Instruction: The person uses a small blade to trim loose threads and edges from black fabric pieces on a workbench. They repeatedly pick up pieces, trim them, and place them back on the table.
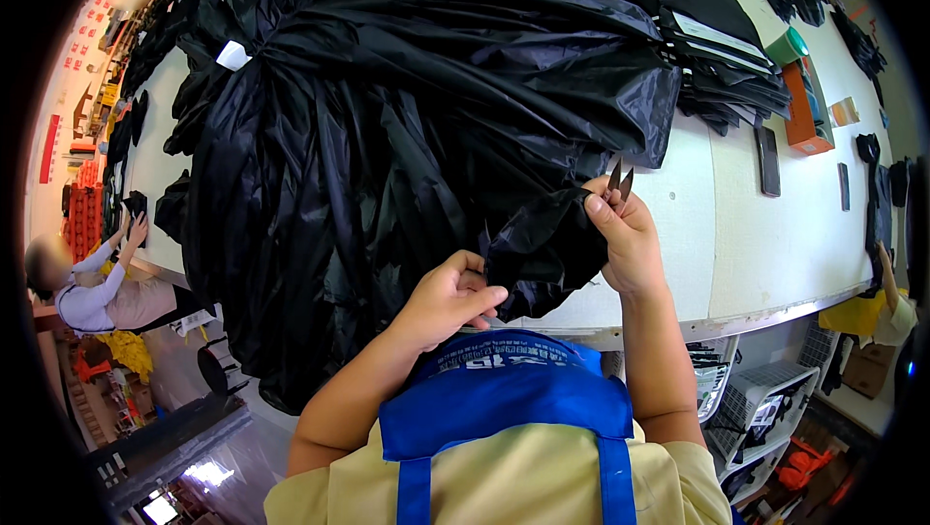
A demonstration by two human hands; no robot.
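Note:
A large heap of shiny black fabric [387, 118] covers much of the white table in front of me. Near the table's front edge, one black fabric piece [547, 244] stretches between my two hands. My left hand [453, 297] is closed, pinching the lower left part of this piece. Its upper right edge is held between the thumb and fingers of my right hand [625, 234]. Small dark thread snips [621, 181] are tucked in that same hand, their two pointed blades apart and sticking up past the fingers. The snips' handles are hidden in the palm.
To the right lie a stack of folded black pieces [722, 50], a dark phone [768, 162], an orange box [806, 108] and a green tape roll [787, 46]. A co-worker [111, 283] works at the left edge, another person [886, 307] at the right. Wire baskets [760, 409] stand below the table.

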